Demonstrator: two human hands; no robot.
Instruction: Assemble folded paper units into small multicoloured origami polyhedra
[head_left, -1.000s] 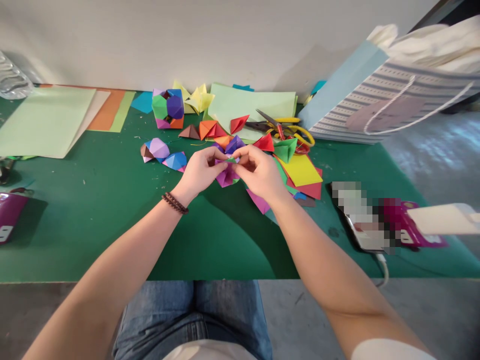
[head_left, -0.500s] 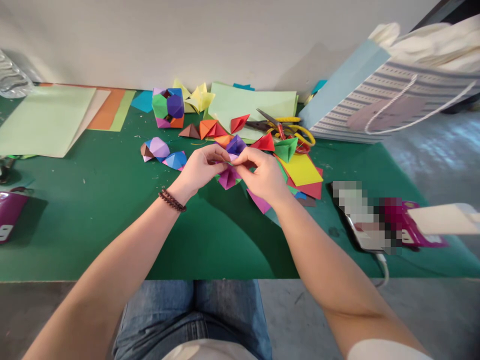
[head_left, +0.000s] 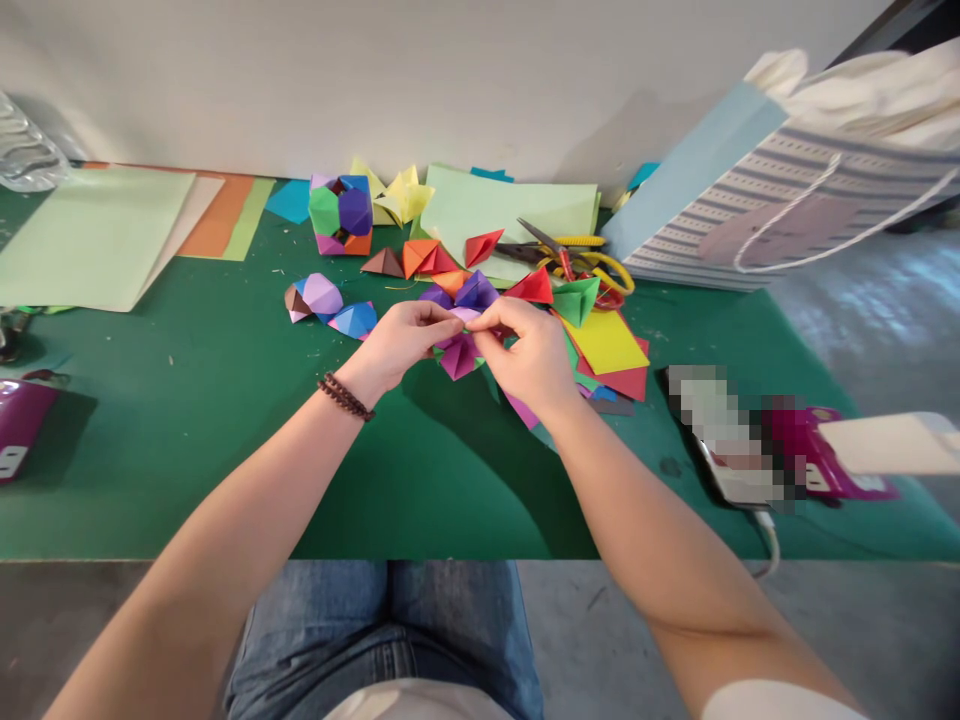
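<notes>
My left hand and my right hand meet in a pinch at the middle of the far half of the table. Between the fingertips is a small folded paper piece, mostly hidden; only a thin greenish edge shows. Just below the fingertips a purple folded paper unit is visible, with green at its side. Whether it joins the pinched piece I cannot tell. Behind the hands lie a dark violet folded unit and an orange one. A blue folded unit sits left of my left hand.
A colourful paper ball stands near the wall. Scissors and yellow paper are right of the hands. Paper sheets lie at the left. A phone and a striped bag occupy the right side.
The fingers have shifted slightly, with both hands still pinched together at the same place. More violet and lilac paper shows between and behind them.
</notes>
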